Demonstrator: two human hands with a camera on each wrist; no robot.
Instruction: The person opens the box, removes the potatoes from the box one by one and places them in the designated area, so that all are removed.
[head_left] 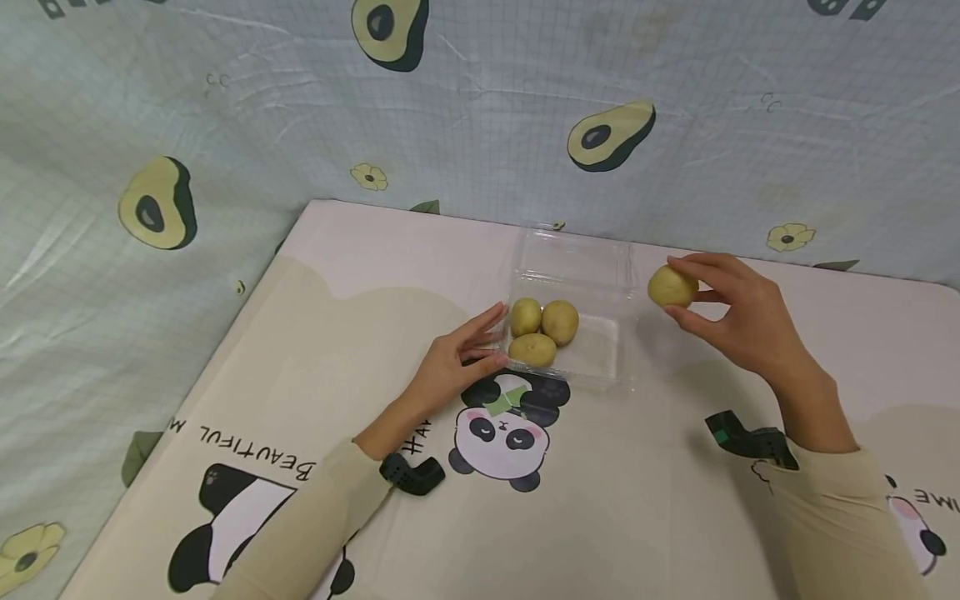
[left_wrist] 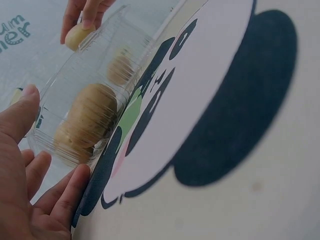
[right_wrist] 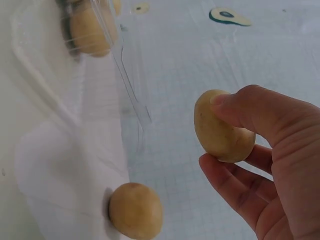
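My right hand (head_left: 742, 312) holds a potato (head_left: 672, 287) between thumb and fingers, in the air to the right of a clear plastic box (head_left: 600, 346). Inside the box, on its left side, lie three potatoes: one at the back left (head_left: 526, 317), another beside it (head_left: 560, 322) and a third in front (head_left: 533, 350). With fairly straight, spread fingers, my left hand (head_left: 446, 367) touches the box's left side. The right wrist view shows one more potato (right_wrist: 136, 211) on the table; in the head view it is hidden, seemingly behind the right hand.
The box's hinged clear lid (head_left: 573, 257) stands open toward the back. A cloth with panda prints (head_left: 504, 442) covers the table. Behind it hangs an avocado-print curtain (head_left: 480, 125). Each wrist wears a black camera mount (head_left: 750, 440).
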